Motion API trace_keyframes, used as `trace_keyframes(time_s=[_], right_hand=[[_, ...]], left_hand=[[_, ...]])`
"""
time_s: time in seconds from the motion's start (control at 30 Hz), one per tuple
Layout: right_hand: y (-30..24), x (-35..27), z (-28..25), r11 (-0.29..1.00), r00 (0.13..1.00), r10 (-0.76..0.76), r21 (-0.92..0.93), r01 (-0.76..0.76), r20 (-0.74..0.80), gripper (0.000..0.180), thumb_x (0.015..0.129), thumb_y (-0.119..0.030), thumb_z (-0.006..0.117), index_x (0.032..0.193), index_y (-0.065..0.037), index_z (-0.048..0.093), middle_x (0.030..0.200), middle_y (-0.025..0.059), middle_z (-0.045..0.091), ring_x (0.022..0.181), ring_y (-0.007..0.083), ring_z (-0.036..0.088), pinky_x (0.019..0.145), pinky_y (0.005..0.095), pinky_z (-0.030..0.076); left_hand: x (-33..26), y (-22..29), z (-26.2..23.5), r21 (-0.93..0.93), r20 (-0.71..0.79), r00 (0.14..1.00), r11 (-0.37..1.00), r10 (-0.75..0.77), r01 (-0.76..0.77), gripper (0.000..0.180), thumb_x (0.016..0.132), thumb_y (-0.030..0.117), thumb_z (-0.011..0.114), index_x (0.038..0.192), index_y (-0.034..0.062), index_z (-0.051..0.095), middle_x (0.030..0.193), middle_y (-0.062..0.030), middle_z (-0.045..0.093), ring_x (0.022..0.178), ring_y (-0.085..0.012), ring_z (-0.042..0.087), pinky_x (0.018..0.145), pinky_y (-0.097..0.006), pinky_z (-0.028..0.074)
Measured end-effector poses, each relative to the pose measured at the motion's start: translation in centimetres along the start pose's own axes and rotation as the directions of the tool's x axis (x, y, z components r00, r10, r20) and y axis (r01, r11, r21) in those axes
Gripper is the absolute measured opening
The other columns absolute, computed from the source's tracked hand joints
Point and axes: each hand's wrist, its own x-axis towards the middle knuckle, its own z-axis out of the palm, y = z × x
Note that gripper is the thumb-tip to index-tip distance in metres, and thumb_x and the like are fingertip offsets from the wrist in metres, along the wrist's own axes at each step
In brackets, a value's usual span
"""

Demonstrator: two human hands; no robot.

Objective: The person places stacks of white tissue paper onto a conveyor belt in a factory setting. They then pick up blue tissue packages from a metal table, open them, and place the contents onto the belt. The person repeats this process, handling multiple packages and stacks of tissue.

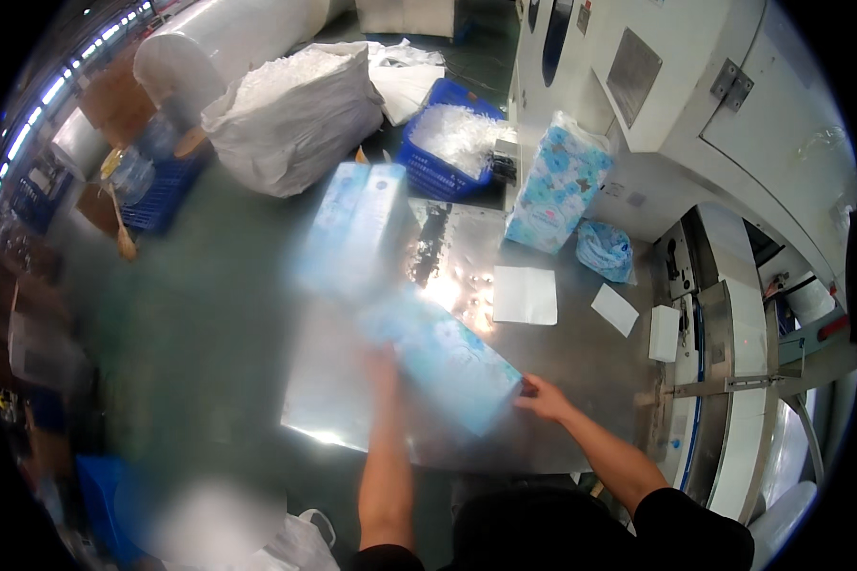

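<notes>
A blue floral tissue pack [462, 366] lies slantwise between my two hands over the metal table [600, 381]. At its right end, my right hand [543, 396] grips the corner with bent fingers. My left hand [383, 366] holds the left side of the pack; that part of the picture is hazy and its fingertips are smeared. Beyond it, at the table's far left, stand light-blue packs [357, 224] side by side. Another blue floral pack [560, 186] leans upright against the white machine at the back right.
A crumpled blue wrapper [605, 252], a white sheet [525, 295], a smaller white card [615, 310] and a white block [664, 333] lie on the table. The machine [681, 86] borders the right. Behind are a blue crate [443, 169] of white scraps and a large white sack [300, 124].
</notes>
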Motion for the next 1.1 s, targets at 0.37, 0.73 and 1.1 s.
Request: trace_keyframes(time_s=[0.37,0.73,1.1], right_hand=[[5.1,6.4,1.0,0.973,0.991,-0.125,-0.187,0.133,0.054,0.055,0.079,-0.014,0.072,0.131,-0.008,0.059,0.099,0.0142,0.069,0.096,0.0292,0.066,0.084,0.0411,0.051],[2.7,6.9,3.0,0.915,0.977,-0.131,-0.400,0.055,-0.166,0.045,0.077,-0.012,0.065,0.121,-0.005,0.062,0.113,0.0220,0.065,0.110,0.0382,0.061,0.095,0.0429,0.048],[-1.7,8.8,1.1,0.822,0.909,-0.412,-0.406,0.399,0.059,0.042,0.074,-0.008,0.065,0.116,-0.011,0.066,0.102,0.0208,0.068,0.101,0.0393,0.064,0.088,0.0428,0.051]], left_hand=[[-22.3,-3.6,4.9,0.673,0.161,0.976,0.740,-0.148,0.001,0.063,0.081,0.022,0.066,0.131,-0.0122,0.048,0.134,-0.0341,0.050,0.127,-0.0483,0.045,0.109,-0.052,0.035],[-18.9,-11.0,3.9,0.734,-0.046,0.990,0.667,-0.135,0.125,0.033,0.082,0.019,0.060,0.104,-0.0059,0.061,0.108,-0.0296,0.063,0.100,-0.0458,0.059,0.087,-0.051,0.047],[-19.3,-4.3,4.3,0.868,0.117,0.980,0.463,0.162,-0.180,0.040,0.078,0.013,0.059,0.113,-0.0055,0.059,0.109,-0.0293,0.063,0.107,-0.0471,0.057,0.096,-0.052,0.044]])
